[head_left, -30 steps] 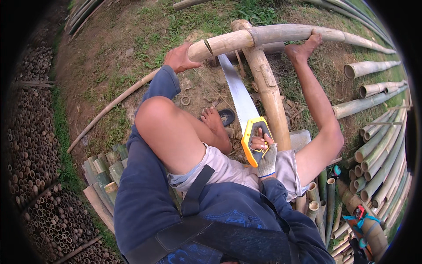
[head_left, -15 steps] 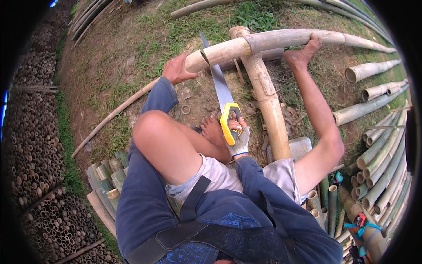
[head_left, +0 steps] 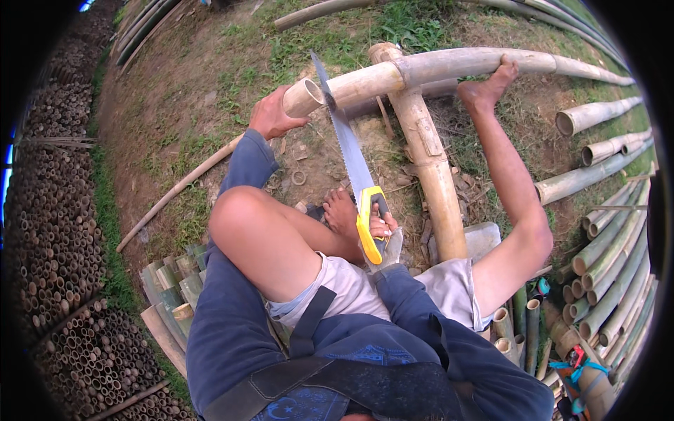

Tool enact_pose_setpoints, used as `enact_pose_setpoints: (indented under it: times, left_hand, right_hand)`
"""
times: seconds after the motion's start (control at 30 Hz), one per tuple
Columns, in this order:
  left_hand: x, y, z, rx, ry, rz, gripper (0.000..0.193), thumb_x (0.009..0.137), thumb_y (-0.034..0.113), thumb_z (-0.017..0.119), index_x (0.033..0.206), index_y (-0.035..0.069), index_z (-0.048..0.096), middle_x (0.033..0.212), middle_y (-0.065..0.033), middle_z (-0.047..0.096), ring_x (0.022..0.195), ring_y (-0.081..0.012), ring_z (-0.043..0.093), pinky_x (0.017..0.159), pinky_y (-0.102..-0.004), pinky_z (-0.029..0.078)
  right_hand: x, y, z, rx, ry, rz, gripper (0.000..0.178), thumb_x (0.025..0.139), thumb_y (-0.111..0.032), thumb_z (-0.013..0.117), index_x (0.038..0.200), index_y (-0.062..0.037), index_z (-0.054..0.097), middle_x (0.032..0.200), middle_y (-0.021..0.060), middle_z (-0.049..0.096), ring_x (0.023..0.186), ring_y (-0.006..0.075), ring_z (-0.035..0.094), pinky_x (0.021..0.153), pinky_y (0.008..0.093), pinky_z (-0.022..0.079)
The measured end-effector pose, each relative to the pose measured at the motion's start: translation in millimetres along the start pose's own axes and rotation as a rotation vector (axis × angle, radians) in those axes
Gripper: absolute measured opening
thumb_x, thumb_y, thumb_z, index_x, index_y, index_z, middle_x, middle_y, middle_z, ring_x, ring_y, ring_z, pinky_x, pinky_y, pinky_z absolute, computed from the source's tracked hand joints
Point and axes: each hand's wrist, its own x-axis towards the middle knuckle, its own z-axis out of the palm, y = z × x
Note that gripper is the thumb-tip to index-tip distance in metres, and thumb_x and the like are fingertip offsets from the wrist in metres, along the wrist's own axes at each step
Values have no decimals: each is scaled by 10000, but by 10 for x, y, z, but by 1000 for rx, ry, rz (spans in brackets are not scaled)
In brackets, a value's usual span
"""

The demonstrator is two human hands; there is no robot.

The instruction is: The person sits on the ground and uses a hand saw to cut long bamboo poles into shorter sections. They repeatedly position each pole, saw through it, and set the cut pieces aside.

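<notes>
My right hand (head_left: pixel 383 230), in a pale glove that leaves the fingers bare, grips the yellow and black handle of a handsaw (head_left: pixel 349 144). Its toothed blade points up and away, with the tip at the near end of a long bamboo pole (head_left: pixel 449 67). A short bamboo piece (head_left: pixel 302 99) is apart from that pole, its round hollow end showing. Bare and closed round this piece is my left hand (head_left: pixel 272 116), just left of the blade. The pole rests across an upright bamboo post (head_left: pixel 425 151), with my foot (head_left: pixel 488 88) pressed on it.
Thick bamboo poles (head_left: pixel 597 116) lie at the right, above a stack of more poles (head_left: pixel 618 259). Many bundled bamboo ends (head_left: pixel 67 245) fill the left side. A thin curved bamboo strip (head_left: pixel 175 189) lies on the ground. A cut ring (head_left: pixel 298 177) sits near my other foot.
The short bamboo piece has come off the pole, and my left hand has shifted slightly left with it. My right hand has drawn the saw back toward me.
</notes>
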Motion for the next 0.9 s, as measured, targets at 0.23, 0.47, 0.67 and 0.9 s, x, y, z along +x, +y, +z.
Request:
enact_pose_setpoints:
  times: [0.23,0.47,0.67,0.9]
  left_hand:
    - [-367,-307,-88,-108,36,-164,903,690,522,967,1373,41,622,1173,-168,765,1064,-307,752,979,-426,571]
    - [-590,-359,-86,-582,-16,-280,775,777,479,962,1269,-33,652,1130,-138,753,1007,-201,725,918,-366,581]
    - [-871,99,-14,-786,-263,-223,759,887,495,870,1373,-26,607,1253,-152,709,1120,-202,684,974,-365,552]
    - [-861,643,436,-740,-622,-26,851,941,556,785,1502,-25,516,1357,-168,668,1245,-238,639,1069,-405,508]
  right_hand:
    - [40,-62,172,-508,103,-261,256,1030,-72,628,1282,-37,657,869,4,505,662,86,494,668,263,497]
    - [47,-552,421,-1366,405,-561,311,987,-212,769,1255,-94,667,945,45,663,723,125,633,737,340,560]
    - [88,-917,199,-2062,986,-1203,909,788,-493,930,1446,30,582,1345,254,658,1239,377,655,1052,445,522]
    - [177,-75,382,-2052,358,-889,856,968,-538,782,1572,-7,488,1417,213,613,1345,338,582,1128,402,459]
